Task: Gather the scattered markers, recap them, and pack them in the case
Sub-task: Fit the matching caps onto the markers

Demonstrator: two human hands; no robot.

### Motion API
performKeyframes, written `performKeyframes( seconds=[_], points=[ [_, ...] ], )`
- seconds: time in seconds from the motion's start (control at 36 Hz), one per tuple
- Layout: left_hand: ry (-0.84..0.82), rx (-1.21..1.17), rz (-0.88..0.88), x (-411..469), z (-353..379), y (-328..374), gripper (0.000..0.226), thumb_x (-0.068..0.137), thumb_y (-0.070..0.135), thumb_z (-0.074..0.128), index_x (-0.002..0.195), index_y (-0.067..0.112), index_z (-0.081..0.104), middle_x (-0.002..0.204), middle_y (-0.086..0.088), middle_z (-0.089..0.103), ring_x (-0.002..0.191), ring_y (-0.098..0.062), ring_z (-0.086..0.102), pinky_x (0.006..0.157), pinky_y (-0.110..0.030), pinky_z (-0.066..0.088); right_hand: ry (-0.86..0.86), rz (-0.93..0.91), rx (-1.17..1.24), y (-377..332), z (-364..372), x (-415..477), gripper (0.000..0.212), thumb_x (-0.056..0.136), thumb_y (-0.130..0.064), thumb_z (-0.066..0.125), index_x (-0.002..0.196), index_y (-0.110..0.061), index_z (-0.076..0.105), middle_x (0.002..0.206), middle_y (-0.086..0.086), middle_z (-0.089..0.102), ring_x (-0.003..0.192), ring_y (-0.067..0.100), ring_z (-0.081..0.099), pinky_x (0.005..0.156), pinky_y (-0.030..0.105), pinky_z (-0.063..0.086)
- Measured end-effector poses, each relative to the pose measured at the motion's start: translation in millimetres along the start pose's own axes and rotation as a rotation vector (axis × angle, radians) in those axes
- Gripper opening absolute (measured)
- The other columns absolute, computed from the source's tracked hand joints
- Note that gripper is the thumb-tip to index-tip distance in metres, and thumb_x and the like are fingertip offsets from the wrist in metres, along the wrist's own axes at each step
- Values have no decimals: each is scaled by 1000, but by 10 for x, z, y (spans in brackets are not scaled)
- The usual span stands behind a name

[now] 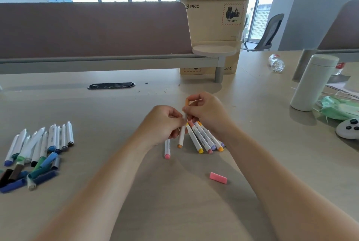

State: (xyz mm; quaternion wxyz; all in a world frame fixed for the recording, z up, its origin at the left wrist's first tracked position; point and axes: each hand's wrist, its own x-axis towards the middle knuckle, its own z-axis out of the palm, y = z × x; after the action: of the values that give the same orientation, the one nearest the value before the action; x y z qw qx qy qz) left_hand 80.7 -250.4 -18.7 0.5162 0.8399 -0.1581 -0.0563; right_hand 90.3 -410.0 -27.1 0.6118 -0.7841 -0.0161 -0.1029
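Observation:
My left hand grips a white marker with an orange end, held upright above the desk. My right hand pinches an orange cap just above that marker's tip. Under my right hand lie several capped markers with yellow, pink, purple and orange ends. A pink-ended marker lies below my left hand. A loose pink cap rests on the desk to the lower right. At the far left lies a row of uncapped markers beside a heap of blue, green and dark caps. No case is in view.
A white thermos stands at the right, with a green cloth, a white controller and a crushed plastic bottle nearby. Stacked cardboard boxes and a brown divider close off the back. A cable grommet sits mid-desk.

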Motion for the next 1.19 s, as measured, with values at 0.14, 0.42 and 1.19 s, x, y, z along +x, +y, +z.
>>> performKeyframes(
  seconds=[0.14,0.42,1.19],
  points=[
    [35,160,-34,43,-66,-63,29,99,24,52,83,7,68,67,2,73,50,-15,58,56,-26,43,-10,11,-201,53,36,54,20,84,-12,70,102,-12,63,70,6,71,57,20,62,64,38,55],
    [74,710,-209,150,-100,-259,51,82,58,63,64,10,56,62,-5,53,58,-25,53,58,-30,35,-122,-43,-755,146,125,82,28,90,-35,66,116,-26,63,102,-4,65,82,15,61,63,27,50],
    [19,374,-168,-581,3,72,32,95,16,47,67,6,61,68,-11,73,50,-23,59,47,-24,41,-469,129,-948,-410,-419,-932,22,88,-28,70,96,-7,71,81,1,69,63,13,64,46,13,41]
  ],
)
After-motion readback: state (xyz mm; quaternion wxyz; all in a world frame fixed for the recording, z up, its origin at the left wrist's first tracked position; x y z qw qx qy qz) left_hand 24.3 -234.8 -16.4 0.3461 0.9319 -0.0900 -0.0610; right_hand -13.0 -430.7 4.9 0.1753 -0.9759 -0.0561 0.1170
